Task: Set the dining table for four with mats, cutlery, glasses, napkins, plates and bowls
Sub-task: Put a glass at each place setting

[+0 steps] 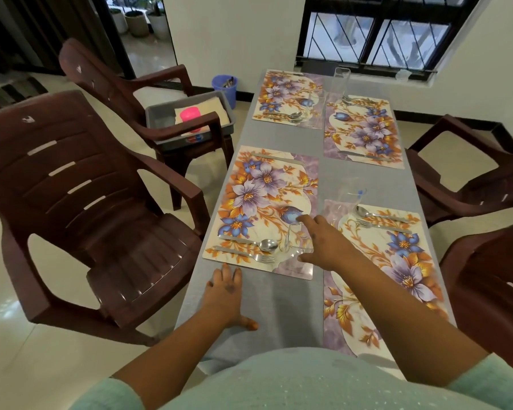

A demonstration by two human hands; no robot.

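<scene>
Left hand [224, 294] flat on grey tabletop [279, 306], fingers spread wide. Right hand [323, 244] open beside clear glass [292, 238] on floral mat [264, 211], at 9 o'clock; contact unclear. Spoon [267, 245], fork [261, 258] alongside.

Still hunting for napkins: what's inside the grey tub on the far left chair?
The grey tub holds a pink cup on folded cream cloth, possibly napkins. The chair arm hides its front.
</scene>
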